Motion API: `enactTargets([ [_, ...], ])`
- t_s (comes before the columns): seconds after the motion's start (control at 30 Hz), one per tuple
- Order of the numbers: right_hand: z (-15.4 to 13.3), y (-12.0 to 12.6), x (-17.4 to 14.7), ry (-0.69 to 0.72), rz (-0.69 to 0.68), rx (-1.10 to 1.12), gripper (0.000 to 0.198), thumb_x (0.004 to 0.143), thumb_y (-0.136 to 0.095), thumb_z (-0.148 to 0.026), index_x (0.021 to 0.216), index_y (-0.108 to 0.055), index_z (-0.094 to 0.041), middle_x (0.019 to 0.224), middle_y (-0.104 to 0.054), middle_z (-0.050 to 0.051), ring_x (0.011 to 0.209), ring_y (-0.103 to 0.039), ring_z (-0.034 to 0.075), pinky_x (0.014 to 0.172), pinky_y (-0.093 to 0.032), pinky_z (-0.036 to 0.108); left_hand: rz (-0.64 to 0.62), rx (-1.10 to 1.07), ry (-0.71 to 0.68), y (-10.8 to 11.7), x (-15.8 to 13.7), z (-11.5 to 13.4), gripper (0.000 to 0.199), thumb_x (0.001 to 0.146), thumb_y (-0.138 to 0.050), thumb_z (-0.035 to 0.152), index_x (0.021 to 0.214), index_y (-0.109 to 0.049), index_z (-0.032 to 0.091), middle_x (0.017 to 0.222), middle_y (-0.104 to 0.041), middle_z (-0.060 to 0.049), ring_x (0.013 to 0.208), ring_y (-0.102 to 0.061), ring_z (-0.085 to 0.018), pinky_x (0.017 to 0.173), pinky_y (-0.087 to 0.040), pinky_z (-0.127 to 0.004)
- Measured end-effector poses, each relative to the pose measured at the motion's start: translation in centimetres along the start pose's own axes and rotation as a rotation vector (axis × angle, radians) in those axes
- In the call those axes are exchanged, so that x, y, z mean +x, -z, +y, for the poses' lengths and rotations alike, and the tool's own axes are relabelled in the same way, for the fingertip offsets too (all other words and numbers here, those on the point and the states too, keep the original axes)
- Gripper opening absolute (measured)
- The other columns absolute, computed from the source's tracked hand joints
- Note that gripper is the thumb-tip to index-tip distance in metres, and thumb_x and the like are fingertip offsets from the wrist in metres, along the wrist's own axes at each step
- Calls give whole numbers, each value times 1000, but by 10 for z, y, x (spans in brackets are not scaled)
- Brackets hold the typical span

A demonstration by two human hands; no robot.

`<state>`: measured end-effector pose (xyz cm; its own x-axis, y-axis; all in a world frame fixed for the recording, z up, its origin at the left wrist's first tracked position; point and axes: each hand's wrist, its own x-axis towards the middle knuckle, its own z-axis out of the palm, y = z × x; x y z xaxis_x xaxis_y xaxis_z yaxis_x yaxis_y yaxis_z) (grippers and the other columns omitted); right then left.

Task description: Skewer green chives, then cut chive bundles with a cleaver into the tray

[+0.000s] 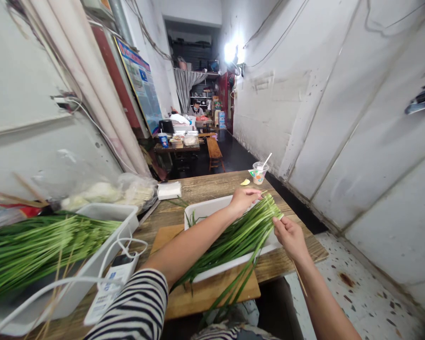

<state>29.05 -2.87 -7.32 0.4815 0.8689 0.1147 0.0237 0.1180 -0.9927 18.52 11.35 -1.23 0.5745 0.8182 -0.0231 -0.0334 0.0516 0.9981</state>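
Observation:
A thick bunch of garlic chives point(244, 231) lies in a white tray point(212, 273), its pale cut ends to the right and long leaves trailing over the near rim. My left hand point(246, 200) reaches across the bunch, fingers pinched at the far cut ends. On the near side, my right hand point(289, 235) has thumb and fingers closed on some stalk ends. A thin wooden skewer point(300, 279) sticks out below the right hand; its upper part is hidden.
A wooden board point(230, 288) lies under the tray. To the left are a bin point(102, 255) of more chives, a power strip point(109, 288) with cables, and plastic bags. A cup point(259, 174) stands at the far corner. Beyond, a person point(196, 109) sits near a bench point(214, 148).

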Motion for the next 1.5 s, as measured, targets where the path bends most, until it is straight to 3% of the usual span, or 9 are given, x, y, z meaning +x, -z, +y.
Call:
enactTargets([
  [0.6,1,0,1,13,-21,-6,51,74,-64,-66,68,-41,-21,46,-25,-10,40,-16,4,37,-10,19,-2,20,-31,1,1,-4,21,74,-66,15,92,-76,11,73,-70,-4,51,-43,-4,47,-32,-17],
  [0.93,3,-1,-1,24,8,-21,51,75,-62,-66,66,-41,-21,46,-27,-10,40,-18,3,38,-11,19,8,112,-168,1,3,-12,22,73,-68,23,91,-77,13,84,-75,-6,69,-60,-12,74,-47,-26],
  [1.17,-1,2,-3,63,-19,-79,50,78,-60,-65,65,-41,-21,47,-28,-9,41,-20,4,38,-13,20,-102,179,-273,8,-1,-20,21,75,-69,26,91,-77,15,96,-75,-9,88,-67,-18,89,-48,-31],
  [1.33,-11,6,-4,119,-83,-141,48,81,-60,-61,65,-43,-20,49,-31,-8,44,-23,5,39,-16,20,-265,-22,-176,18,-2,-4,46,68,-78,44,104,-74,15,104,-73,-9,94,-65,-18,96,-44,-34],
  [1.5,-16,5,-4,131,-120,-138,48,82,-60,-60,63,-40,-20,48,-32,-7,43,-23,5,40,-17,20,-398,-147,-20,26,9,10,56,52,-86,50,93,-76,13,91,-73,-8,80,-63,-13,89,-45,-31],
])
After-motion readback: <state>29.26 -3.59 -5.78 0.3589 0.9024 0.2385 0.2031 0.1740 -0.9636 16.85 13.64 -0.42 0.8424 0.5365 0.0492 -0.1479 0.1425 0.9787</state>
